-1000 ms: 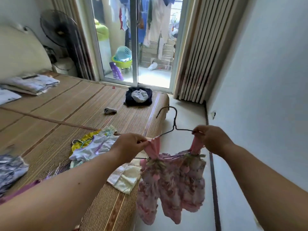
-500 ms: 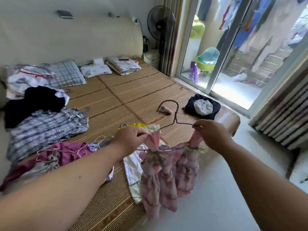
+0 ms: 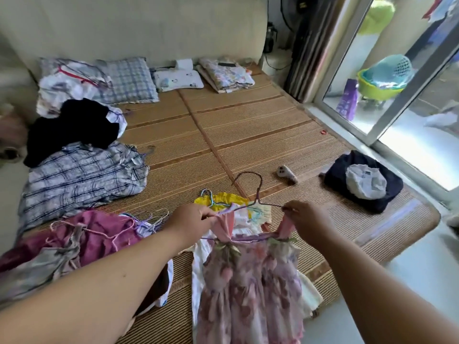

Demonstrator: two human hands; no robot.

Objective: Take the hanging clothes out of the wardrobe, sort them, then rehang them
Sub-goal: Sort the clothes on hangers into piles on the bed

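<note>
Above bed mat [image 3: 248, 135], left hand [image 3: 191, 219] and right hand [image 3: 304, 216], fingers pinching floral dress [image 3: 248, 281] straps on wire hanger [image 3: 258, 192]

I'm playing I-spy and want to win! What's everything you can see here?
dress: one, pink flowery, on the hanger
hanger: one, purple wire, in both hands
plaid shirt: one, blue, left on mat
black garment: one, black, behind plaid shirt
maroon garment: one, maroon, near left
checked pillow: one, blue, by headboard
white pillow: one, white, beside checked pillow
navy bundle: one, navy under white, right on mat
mat: one, tan, covering bed
left hand: one, pinches dress strap
right hand: one, pinches hanger end
</note>
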